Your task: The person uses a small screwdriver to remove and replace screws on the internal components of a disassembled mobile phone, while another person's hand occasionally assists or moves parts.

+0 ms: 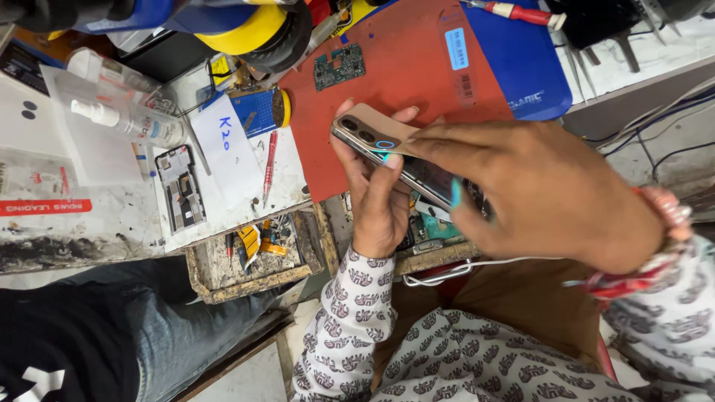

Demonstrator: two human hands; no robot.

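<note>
Holding a slim dark smartphone with a tan back cover and metal rim [387, 152] on edge at the centre of the frame, over the red rubber work mat [402, 67].

My left hand [376, 201] is clenched around the phone's lower side from beneath, thumb up by its camera lenses; my right hand [536, 190] grasps the opposite long edge, fingertips pressed along the seam. I judge I am working that back cover at its edge, so the next move calls for steady, even pressure along the seam. A small green circuit board [339, 65] lies on the mat, upper centre, well apart.
</note>
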